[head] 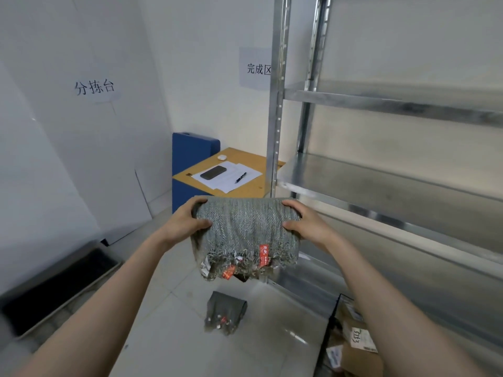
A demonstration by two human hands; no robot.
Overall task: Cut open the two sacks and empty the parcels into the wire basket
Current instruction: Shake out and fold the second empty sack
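The wire basket [332, 317] sat on the floor at the lower right, partly cut off by the picture's edge and by the right forearm. It held several parcels [360, 340]: brown cardboard boxes and pouches with white labels. The grey woven sack [245, 227] was up in the air in front of the person, held between both hands with its closed end uppermost. Its frayed, cut mouth hung downward, showing a red label [263, 255] and scraps of tape. What, if anything, was inside it could not be made out. The left hand [185, 221] gripped the sack's upper left corner, thumb in front and fingers curled over the top edge. The right hand [307, 224] gripped the upper right corner the same way. The held sack hung left of the basket and well above the floor. Almost directly beneath it, a second sack [226, 312] lay crumpled on the tiles. A metal shelving unit [381, 180] stood just behind the basket, and a small desk [254, 189] further back carried papers [246, 170], a phone [213, 172] and a pen [241, 177].
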